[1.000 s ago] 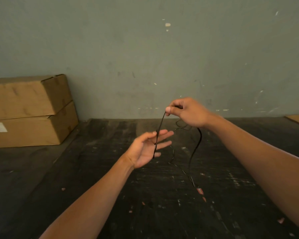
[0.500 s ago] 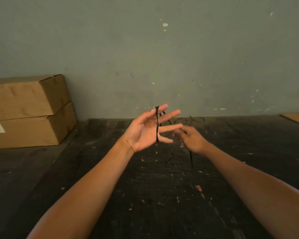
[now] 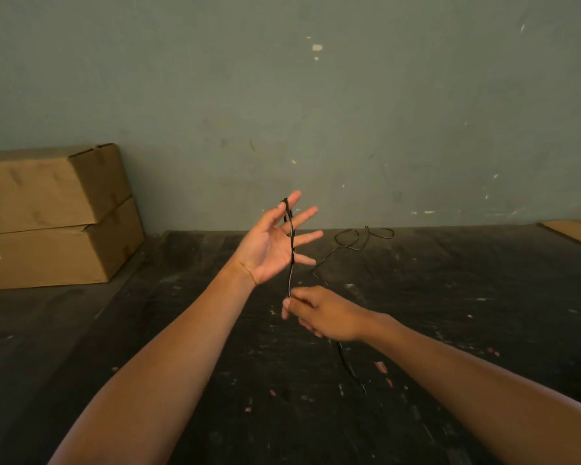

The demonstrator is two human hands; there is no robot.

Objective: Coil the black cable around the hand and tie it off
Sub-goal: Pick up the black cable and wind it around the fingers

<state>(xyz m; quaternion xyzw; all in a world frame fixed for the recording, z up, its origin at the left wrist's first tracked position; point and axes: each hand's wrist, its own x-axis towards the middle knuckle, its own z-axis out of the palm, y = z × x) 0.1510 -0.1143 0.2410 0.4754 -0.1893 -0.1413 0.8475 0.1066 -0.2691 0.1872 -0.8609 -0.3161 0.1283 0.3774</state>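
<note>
My left hand (image 3: 269,243) is raised, palm towards me, fingers spread. A thin black cable (image 3: 291,250) loops over its index finger and runs down across the fingers. Below it my right hand (image 3: 319,313) pinches the cable between thumb and fingers, holding that stretch taut. From the right hand the cable drops to the dark floor. More of it lies in loose loops near the wall.
Two stacked cardboard boxes (image 3: 47,213) stand at the left against the grey-green wall. A flat piece of cardboard (image 3: 574,231) lies at the far right on the dark, scuffed floor (image 3: 450,313).
My right hand has come down from beside the left fingers to below the left palm, pulling the cable down across the fingers. My left hand has stayed raised and spread.
</note>
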